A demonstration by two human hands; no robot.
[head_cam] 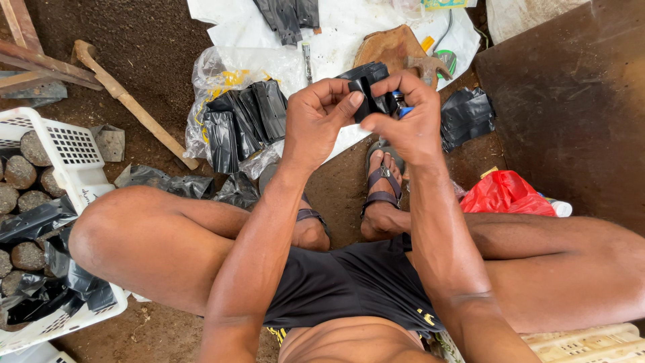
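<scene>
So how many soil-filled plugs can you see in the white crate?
7 show in the white crate on the person's left: two at the top, three mid, two lower. Black plastic may hide more.

Glossy black plastic bag; white plastic crate; rough wooden handle.

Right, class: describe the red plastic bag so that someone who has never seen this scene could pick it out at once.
Start at the big dark brown board that fills the upper right of the view. Below its lower left edge, on the dirt beside the person's right knee, lies the red plastic bag, crumpled. It is the only bright red thing here; the other bags, like the black bag in both hands, are black.
</scene>
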